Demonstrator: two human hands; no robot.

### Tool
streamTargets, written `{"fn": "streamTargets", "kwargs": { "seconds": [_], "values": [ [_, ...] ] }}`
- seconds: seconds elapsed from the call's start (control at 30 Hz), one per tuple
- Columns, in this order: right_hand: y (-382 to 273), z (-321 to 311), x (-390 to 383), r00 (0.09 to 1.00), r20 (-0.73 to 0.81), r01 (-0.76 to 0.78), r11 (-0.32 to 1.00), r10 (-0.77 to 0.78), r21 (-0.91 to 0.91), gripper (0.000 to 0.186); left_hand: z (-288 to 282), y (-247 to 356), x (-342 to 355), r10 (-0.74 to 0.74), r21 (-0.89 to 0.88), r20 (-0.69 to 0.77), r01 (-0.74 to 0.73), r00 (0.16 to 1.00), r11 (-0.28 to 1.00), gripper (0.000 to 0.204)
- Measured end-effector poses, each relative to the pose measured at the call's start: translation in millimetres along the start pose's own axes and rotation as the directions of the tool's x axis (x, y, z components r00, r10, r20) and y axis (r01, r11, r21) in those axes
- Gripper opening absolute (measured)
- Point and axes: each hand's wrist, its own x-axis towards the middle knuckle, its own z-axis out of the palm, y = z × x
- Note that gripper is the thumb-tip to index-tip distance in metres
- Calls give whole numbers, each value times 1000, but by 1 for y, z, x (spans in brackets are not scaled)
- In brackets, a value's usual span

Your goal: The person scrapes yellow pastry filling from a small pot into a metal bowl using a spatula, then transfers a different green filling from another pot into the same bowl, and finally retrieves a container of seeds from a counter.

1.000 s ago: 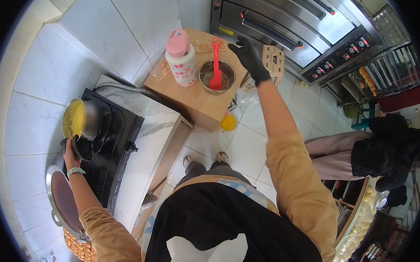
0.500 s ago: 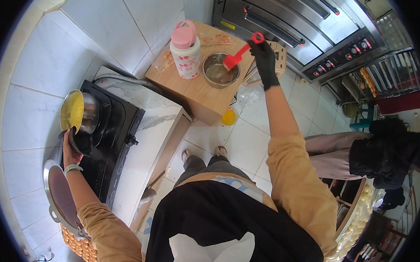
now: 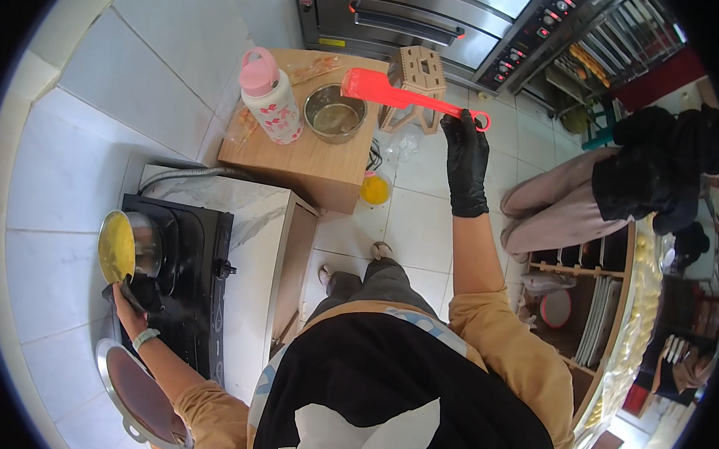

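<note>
My left hand (image 3: 128, 311) is closed on a black cloth (image 3: 144, 294) at the edge of a metal pan (image 3: 118, 246) with yellow mixture inside, tilted over the black stove (image 3: 187, 321). My right hand (image 3: 465, 166), in a black glove, holds a red spatula (image 3: 369, 85) by its looped handle, raised up and to the right of a steel bowl (image 3: 333, 119). That bowl stands on a wooden cabinet (image 3: 314, 162), beside a white bottle (image 3: 273, 112) with a pink lid.
A steel oven (image 3: 408, 22), a folding stool (image 3: 414, 66) and a tray rack (image 3: 616, 35) are at the back. A yellow-filled container (image 3: 374, 191) stands on the floor. Another person (image 3: 586, 186) leans at the right by wooden shelving (image 3: 572, 306). A large pot (image 3: 116, 374) is at lower left.
My right hand took hold of the spatula and lifted it out of the steel bowl, swinging it level. The view has shifted, showing more of the shelving at the right.
</note>
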Motion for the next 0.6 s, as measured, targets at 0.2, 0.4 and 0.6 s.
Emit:
{"fn": "streamTargets", "kwargs": {
  "seconds": [0.2, 0.4, 0.6],
  "values": [
    [-9, 7, -34, 997, -69, 34, 999, -32, 33, 13, 9, 1, -12, 12, 22, -90, -10, 996, 1000, 44],
    [7, 34, -65, 949, 130, 314, 821, -288, -477, 13, 11, -5, -17, 125, 158, -212, -92, 969, 983, 43],
    [43, 16, -66, 752, 619, 637, 498, -230, -589, 28, 8, -18, -10, 191, 71, -206, -180, 960, 981, 38]
  ]
}}
